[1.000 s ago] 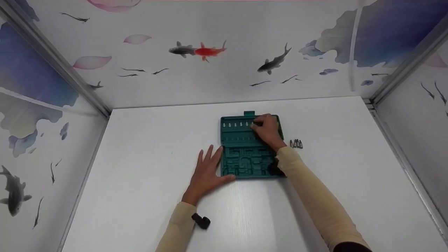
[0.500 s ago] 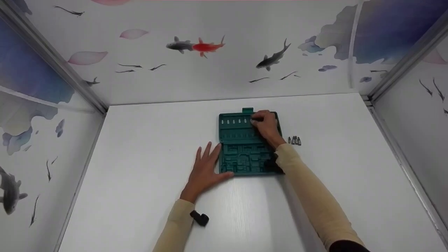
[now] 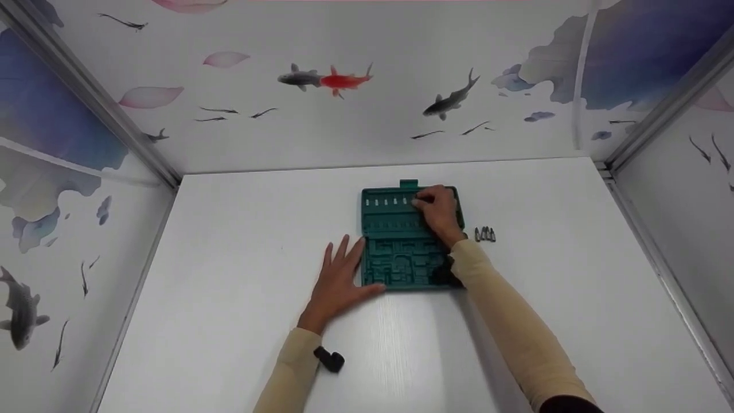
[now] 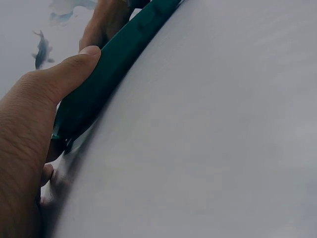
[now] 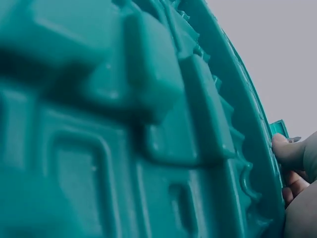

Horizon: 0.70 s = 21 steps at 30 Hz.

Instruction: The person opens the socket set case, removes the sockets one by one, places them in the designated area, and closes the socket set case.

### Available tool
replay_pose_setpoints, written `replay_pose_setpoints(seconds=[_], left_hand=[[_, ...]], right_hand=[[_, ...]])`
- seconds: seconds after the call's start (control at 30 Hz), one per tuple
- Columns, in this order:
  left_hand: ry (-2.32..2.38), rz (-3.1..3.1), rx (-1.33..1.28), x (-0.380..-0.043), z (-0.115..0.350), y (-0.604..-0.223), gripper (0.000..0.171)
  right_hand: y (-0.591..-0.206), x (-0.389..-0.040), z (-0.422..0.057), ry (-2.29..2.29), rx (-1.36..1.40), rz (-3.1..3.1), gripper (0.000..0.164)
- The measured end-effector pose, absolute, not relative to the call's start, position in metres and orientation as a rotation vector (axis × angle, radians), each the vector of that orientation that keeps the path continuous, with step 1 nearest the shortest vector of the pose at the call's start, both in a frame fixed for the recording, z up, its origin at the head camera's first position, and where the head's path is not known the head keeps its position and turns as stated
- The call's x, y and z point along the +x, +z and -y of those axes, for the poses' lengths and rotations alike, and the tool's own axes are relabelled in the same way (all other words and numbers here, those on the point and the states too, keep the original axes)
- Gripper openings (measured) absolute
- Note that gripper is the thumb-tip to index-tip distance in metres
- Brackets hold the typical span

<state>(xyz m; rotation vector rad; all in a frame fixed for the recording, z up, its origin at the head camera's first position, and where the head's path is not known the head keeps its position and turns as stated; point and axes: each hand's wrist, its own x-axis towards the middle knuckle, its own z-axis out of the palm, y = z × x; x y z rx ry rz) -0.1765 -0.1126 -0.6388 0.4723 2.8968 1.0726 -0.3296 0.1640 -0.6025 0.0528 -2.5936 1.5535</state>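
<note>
A green plastic tool case (image 3: 401, 264) lies opened flat on the white table, its moulded slots facing up. Several small silver bits (image 3: 386, 202) stand in a row in its far half. At the right end of that row, my right hand (image 3: 438, 211) pinches a small metal bit (image 5: 295, 139), mostly hidden by the fingers. My left hand (image 3: 335, 287) rests against the case's near left corner with fingers spread, the thumb on its front rim. In the left wrist view that thumb (image 4: 79, 69) presses the case's edge (image 4: 94, 94).
Several dark metal bits (image 3: 485, 234) sit together on the table (image 3: 241, 246) right of the case. Walls printed with fish (image 3: 347, 81) enclose the table at the back and both sides. A latch tab (image 3: 409, 183) sticks out from the case's far edge.
The whole head view shifts slightly and returns. Both hands stay in nearly the same places on the case, the right fingers still at the bit row.
</note>
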Motion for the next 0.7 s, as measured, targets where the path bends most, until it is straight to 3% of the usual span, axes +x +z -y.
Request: replay_pose_setpoints(seconds=[0.2,0.7], left_hand=[[1.08,-2.897,0.516,-0.178,0.116,-0.64,0.117],[1.07,-2.882,0.483,-0.176,0.111,-0.638,0.117]], right_hand=[[-0.591,-0.326,-0.181,1.82,0.079,2.46,0.025],[-0.56,-0.272,-0.24,1.766,0.262,2.58,0.032]])
